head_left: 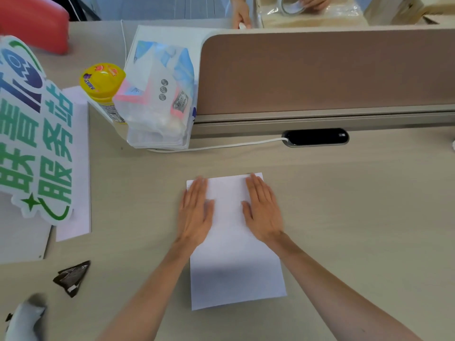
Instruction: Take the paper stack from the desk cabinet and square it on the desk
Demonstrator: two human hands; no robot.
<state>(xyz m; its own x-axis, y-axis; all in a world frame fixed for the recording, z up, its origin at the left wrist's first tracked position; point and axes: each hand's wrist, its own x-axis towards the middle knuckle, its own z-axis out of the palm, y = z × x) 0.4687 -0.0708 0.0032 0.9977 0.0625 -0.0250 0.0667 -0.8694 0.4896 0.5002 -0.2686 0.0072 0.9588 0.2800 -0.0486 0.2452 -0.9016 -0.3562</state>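
Note:
A white paper stack [234, 267] lies flat on the beige desk [357, 217], in front of me at the centre. My left hand [195, 212] rests palm down on its far left part, fingers straight and together. On the stack's far right part lies my right hand [263, 212], also flat. Neither hand grips the paper; both press on top of it. The stack's edges look even, slightly turned clockwise. The desk cabinet is not in view.
A brown divider panel [320, 72] closes off the far side, with a black cable port [316, 137] at its foot. Plastic bags [160, 94], a yellow-lidded jar [102, 81], a green-lettered sign [34, 134] and a dark wrapper [72, 278] fill the left. Another person's hands [242, 13] work beyond the divider.

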